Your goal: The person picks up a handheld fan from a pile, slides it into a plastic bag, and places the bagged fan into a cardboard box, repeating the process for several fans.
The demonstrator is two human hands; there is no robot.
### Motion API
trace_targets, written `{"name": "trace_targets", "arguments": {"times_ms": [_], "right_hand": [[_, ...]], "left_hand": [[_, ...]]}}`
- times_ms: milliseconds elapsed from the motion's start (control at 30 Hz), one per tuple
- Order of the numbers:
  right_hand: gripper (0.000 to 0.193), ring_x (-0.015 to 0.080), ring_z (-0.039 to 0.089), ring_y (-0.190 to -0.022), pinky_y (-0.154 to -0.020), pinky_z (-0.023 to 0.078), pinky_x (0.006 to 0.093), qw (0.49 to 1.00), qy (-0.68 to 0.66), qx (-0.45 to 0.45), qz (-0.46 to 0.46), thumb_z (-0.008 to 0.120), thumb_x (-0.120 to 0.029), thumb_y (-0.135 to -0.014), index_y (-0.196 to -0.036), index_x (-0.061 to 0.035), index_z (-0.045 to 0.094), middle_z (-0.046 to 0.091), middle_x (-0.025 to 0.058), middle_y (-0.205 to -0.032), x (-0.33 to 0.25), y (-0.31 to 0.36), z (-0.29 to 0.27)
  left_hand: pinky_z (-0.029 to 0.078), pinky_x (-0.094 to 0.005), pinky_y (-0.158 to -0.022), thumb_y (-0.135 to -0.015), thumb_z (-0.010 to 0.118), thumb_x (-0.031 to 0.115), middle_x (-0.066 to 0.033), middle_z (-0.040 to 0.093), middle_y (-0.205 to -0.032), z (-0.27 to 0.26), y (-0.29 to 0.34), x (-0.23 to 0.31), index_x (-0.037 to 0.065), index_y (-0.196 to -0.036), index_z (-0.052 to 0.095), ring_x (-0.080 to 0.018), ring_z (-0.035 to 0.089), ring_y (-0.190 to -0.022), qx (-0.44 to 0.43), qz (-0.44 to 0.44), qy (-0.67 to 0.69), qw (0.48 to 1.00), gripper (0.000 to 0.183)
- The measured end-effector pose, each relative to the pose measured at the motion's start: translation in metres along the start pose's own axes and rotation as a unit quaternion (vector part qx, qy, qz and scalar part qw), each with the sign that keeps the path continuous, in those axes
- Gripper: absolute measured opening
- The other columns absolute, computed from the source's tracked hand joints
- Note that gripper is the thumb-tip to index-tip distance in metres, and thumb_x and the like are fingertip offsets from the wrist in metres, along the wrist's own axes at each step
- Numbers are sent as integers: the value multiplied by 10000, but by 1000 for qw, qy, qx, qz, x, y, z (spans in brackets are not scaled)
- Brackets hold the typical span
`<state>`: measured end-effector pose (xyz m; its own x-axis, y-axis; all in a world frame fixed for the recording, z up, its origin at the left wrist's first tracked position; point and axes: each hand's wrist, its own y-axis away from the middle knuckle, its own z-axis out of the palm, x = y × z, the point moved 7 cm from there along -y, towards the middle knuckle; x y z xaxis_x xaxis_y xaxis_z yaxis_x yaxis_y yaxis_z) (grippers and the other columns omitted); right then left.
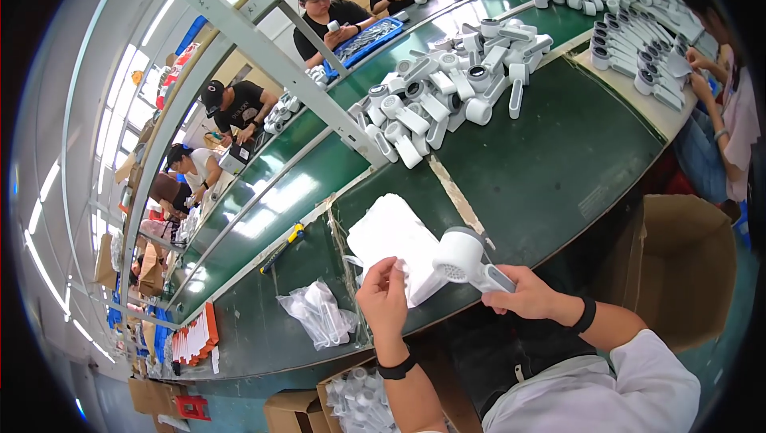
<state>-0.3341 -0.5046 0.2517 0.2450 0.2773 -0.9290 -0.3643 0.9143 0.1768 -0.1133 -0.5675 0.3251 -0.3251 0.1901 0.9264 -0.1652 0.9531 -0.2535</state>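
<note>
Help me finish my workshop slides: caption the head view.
Right hand holding a white handheld device, left hand at a white stack, with similar devices heaped beyond.

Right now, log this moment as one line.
right hand: holds white device | left hand: at white stack | nearby: clear bag, yellow-black tool, device pile

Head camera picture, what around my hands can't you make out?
Head view: the handle's end of the white plastic device with a round perforated head, hidden by the right hand.
Head view: whether the left hand pinches the flat white stack; contact too small to tell.
Head view: the lowest clear-bagged white devices, cut off by the lower edge.
</note>
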Motion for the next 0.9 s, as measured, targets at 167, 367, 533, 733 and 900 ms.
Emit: {"name": "trace_targets", "arguments": {"times_ms": [167,367,533,733,900], "right_hand": [[303,84,585,-728,-641,485,253,994,-42,-101,-11,716,-127,-848,-1093,-40,560,639,25,-905,-2,-1,18],[440,91,567,-836,-741,486,277,988,48,117,-92,788,-135,-756,-1104,-45,535,605,15,-948,-30,-28,31],[384,131,572,-850,-765,483,306,973,73,159,-148,715,-146,-793,-1103,-12,531,611,61,-929,-18,-47,23],[347,183,583,-865,-789,477,335,959,91,219,-158,671,-153,-807,-1088,4,542,618,116,-936,-14,-44,6],[306,93,541,-859,-764,464,274,963,62,204,-162,694,-88,-831,-1085,-22,538,588,20,-923,-18,-32,-4]], "left_hand": [[534,-242,-597,-856,680,-1,-66,663,-856,13,8,4,-37,-1031,637,-123,639,-708,-23,-29,74,997,184],[571,-307,-678,-835,654,-58,-128,675,-934,36,22,-8,-66,-1096,585,-194,674,-788,-58,-95,206,972,270],[559,-294,-695,-863,658,-29,-118,679,-929,34,27,-15,-67,-1060,612,-164,663,-804,-39,-105,239,965,206],[512,-252,-577,-924,591,32,-43,619,-780,29,32,-30,-43,-1024,616,-122,576,-626,53,-197,382,901,127],[348,-204,-437,-922,614,82,-7,569,-721,36,33,-23,-18,-993,618,-49,448,-507,55,-161,249,953,123]]}}
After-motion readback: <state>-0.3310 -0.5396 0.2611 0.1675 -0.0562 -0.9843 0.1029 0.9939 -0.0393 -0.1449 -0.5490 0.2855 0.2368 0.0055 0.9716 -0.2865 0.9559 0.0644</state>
